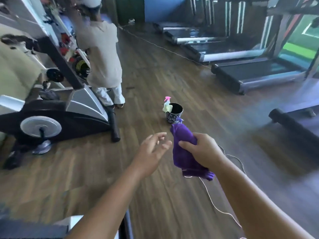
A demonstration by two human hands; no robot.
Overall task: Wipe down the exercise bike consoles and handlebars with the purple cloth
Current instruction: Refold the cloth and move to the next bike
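My right hand (203, 150) grips the bunched purple cloth (184, 152) in mid-air over the wooden floor, at the centre of the head view. My left hand (153, 150) hovers just left of the cloth with fingers loosely spread, holding nothing and not touching it. An exercise bike (57, 109) with a grey and black body and a silver flywheel stands at the left, well away from both hands. Its console and handlebars are blurred at the upper left.
A dark bucket (174, 112) with a pink-topped spray bottle (167, 105) stands on the floor beyond the cloth. Another person (101, 56) in light clothes stands by the bike. Treadmills (259, 73) line the right side. A thin cord (217, 207) lies on the floor.
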